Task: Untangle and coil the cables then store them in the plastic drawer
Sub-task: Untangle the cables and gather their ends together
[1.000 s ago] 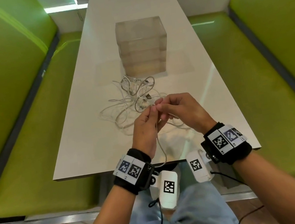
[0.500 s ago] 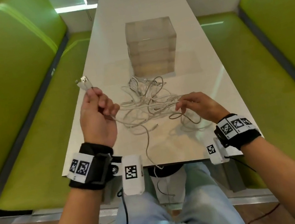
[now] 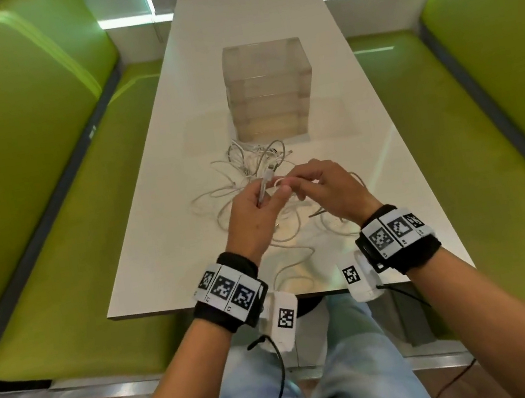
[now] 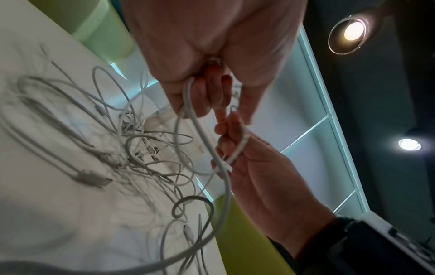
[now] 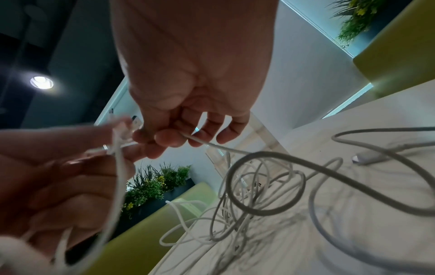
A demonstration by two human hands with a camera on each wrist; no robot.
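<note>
Head view: the left hand (image 3: 250,214) is raised above the near part of the table, fingers curled around one thin white cable (image 3: 262,195), whose plug end (image 3: 269,175) projects up past the fingertips. Left wrist view confirms the grip: the cable (image 4: 200,126) runs out from the closed fingers (image 4: 200,96) and loops down toward the table. The right hand (image 3: 329,192) sits just beside the left, fingertips almost touching it, and pinches the same cable between thumb and forefinger; the right wrist view shows the strand (image 5: 212,144) leaving the pinched fingers (image 5: 164,139) while the remaining fingers curl loosely.

Below and beyond both hands lies a tangled heap of white and grey cables (image 3: 248,166), spread on the glossy white rectangular table (image 3: 165,249). A grey plug (image 4: 92,178) rests flat at the heap's edge. Directly behind the heap stands the clear plastic stacked drawer unit (image 3: 267,90), its drawers closed. Green padded benches (image 3: 48,217) flank the table on either side.
</note>
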